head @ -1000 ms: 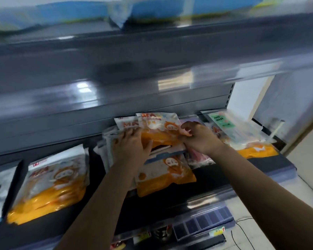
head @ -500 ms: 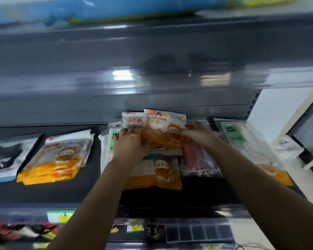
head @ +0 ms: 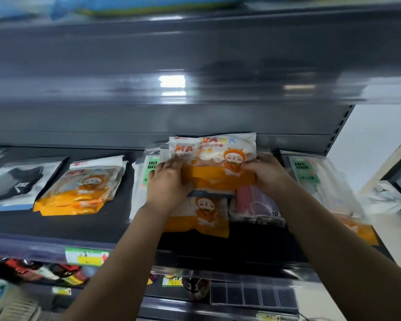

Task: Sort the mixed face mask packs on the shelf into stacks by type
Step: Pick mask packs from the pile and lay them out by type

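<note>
An orange-and-white mask pack [head: 220, 163] with a cartoon face is lifted over the mixed pile at the middle of the dark shelf [head: 83, 225]. My left hand [head: 167, 181] grips its left edge and my right hand [head: 267, 173] grips its right edge. A second orange pack [head: 181, 149] sits just behind it. Below lies another orange pack [head: 202, 216], with a pink mask pack [head: 255, 202] to its right and a green-label pack [head: 152, 167] partly hidden at the left. A stack of orange packs [head: 83, 188] lies further left.
A black-mask pack [head: 16, 184] lies at the far left. Clear green-label packs [head: 315, 179] lie at the right, over an orange pack [head: 361, 232]. The shelf above overhangs closely. A price-tag rail [head: 86, 256] runs along the front edge. The shelf ends at the right.
The view has swung left and steadied. Both hands have drawn the orange pack up slightly, and the right hand now holds its right edge more squarely.
</note>
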A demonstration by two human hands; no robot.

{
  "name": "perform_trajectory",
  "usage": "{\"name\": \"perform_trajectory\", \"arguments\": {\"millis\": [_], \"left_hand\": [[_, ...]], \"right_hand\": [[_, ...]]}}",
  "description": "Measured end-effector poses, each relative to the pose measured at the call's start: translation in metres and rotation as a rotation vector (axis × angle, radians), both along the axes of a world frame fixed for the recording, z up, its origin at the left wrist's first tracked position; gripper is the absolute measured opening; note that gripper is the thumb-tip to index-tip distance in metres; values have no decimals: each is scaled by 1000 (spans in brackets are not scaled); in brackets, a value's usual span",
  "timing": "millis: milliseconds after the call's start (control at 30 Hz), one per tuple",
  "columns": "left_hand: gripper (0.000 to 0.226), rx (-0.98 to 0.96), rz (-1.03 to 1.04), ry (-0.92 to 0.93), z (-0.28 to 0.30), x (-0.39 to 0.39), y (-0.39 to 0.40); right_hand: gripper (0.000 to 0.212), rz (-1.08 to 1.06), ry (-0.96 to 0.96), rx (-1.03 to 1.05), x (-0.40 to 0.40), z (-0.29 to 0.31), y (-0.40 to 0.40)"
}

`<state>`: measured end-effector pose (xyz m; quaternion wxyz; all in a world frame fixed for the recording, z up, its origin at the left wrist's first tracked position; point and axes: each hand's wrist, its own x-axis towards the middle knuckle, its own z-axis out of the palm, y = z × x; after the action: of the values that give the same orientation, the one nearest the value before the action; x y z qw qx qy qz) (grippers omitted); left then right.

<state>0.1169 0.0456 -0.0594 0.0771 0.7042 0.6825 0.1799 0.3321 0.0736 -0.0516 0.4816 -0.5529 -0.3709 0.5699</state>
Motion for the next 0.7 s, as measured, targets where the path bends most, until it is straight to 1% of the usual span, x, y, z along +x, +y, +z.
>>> {"name": "perform_trajectory", "arguments": {"millis": [100, 233, 267, 300, 367, 433, 467, 500, 567, 600, 633, 700], "left_hand": [[67, 14, 66, -81, -2, -8, 2], [55, -26, 155, -93, 3, -17, 6], [54, -36, 169, -103, 4, -19, 8], [53, -43, 175, -113, 5, -21, 10], [55, -65, 179, -136, 7, -23, 14], [59, -76, 192, -216, 12, -24, 17], [57, -71, 199, -257, 14, -23, 17], [50, -63, 202, -290, 16, -23, 18], [23, -35, 192, -354, 17, -24, 18], [9, -19, 188, -378, 16, -26, 18], [4, 2, 181, -396, 16, -28, 18], [7, 41, 163, -413, 16, -31, 18]], "right_hand": [[37, -71, 27, 14, 16, 1, 4], [34, -88, -64, 24, 37, 4, 6], [34, -72, -54, 12, 41, 4, 6], [31, -47, -4, -3, 44, 3, 7], [19, 12, 86, -49, 42, 3, 7], [12, 26, 63, -84, 37, 1, 10], [10, 6, 30, -87, 34, 0, 12], [8, -12, 2, -85, 32, -1, 14], [5, -29, -39, -73, 28, -2, 16], [8, -29, -48, -62, 27, -2, 16], [13, -27, -44, -46, 26, -3, 14], [19, -27, -24, 1, 23, -1, 9]]}}
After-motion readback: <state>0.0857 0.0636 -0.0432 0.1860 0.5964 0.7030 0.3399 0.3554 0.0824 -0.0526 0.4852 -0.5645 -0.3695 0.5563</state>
